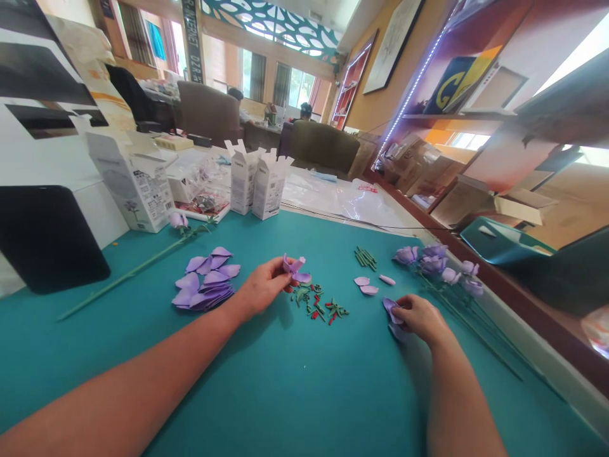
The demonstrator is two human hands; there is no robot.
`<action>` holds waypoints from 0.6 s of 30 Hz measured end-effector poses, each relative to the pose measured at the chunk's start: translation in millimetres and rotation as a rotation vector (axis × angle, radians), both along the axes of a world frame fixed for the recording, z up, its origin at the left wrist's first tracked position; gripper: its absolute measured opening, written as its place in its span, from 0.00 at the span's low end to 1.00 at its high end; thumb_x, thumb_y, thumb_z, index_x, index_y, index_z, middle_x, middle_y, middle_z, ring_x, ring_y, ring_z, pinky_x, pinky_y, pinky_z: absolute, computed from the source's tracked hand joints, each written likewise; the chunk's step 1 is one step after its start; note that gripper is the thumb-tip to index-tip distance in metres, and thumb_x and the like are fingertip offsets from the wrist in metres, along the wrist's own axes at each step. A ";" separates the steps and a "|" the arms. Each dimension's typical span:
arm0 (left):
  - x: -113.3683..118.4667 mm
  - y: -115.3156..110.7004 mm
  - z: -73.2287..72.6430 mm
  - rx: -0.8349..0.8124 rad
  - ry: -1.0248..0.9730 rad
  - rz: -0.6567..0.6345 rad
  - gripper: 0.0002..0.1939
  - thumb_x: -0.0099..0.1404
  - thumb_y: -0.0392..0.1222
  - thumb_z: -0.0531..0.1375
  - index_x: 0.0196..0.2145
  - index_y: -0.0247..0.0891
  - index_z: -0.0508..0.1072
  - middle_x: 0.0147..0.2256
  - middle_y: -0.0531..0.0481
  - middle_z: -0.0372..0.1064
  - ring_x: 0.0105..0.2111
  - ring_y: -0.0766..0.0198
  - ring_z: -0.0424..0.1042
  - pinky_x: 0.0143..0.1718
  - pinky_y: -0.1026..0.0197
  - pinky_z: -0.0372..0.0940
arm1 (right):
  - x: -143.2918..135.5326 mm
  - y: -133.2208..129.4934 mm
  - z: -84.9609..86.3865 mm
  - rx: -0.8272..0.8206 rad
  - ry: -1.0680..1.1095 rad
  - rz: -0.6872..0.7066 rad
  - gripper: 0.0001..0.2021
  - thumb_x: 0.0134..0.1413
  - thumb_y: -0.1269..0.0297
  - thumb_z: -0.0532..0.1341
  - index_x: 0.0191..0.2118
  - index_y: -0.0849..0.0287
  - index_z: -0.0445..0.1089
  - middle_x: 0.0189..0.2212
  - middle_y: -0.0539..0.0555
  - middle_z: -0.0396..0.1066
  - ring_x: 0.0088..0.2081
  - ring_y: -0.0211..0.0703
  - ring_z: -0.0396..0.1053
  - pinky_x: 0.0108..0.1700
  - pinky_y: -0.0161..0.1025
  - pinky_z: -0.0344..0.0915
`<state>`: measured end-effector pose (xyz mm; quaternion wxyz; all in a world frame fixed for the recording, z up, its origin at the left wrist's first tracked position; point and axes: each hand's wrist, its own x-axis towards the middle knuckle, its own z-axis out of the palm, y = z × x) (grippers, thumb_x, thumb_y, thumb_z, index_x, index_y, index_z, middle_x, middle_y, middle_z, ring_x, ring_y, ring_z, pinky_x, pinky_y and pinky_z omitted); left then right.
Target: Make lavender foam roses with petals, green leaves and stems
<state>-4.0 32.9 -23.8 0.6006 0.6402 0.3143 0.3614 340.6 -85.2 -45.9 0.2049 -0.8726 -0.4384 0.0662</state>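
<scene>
My left hand pinches a partly built purple flower head, its petals spread around a pale upright centre. Off to the right, my right hand has its fingers closed on a purple petal at the mat; another petal shows just below it. Between the hands lie small green and red pieces. Several green stem pieces and a few pale pink petals rest nearer my right hand. A pile of purple petals sits left of my left hand.
Finished-looking purple flowers on long green stems lie at the right; one stemmed flower lies at the left. White boxes stand at the back of the green mat. A black screen is at far left. Two people sit beyond.
</scene>
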 end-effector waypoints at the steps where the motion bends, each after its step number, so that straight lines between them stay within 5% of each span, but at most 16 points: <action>1: 0.0 -0.2 0.4 0.001 -0.006 -0.003 0.17 0.57 0.43 0.57 0.44 0.35 0.69 0.35 0.47 0.70 0.33 0.63 0.70 0.36 0.59 0.66 | -0.9 -0.2 1.0 -0.017 0.023 0.002 0.05 0.39 0.63 0.63 0.27 0.57 0.73 0.19 0.51 0.71 0.22 0.40 0.69 0.25 0.35 0.63; 18: 0.5 0.3 -1.1 0.006 -0.007 -0.006 0.19 0.56 0.45 0.58 0.44 0.33 0.68 0.34 0.48 0.69 0.33 0.62 0.69 0.36 0.58 0.65 | -3.7 -14.3 11.1 -0.146 0.165 0.018 0.17 0.40 0.64 0.61 0.40 0.58 0.73 0.28 0.53 0.74 0.30 0.41 0.71 0.28 0.34 0.61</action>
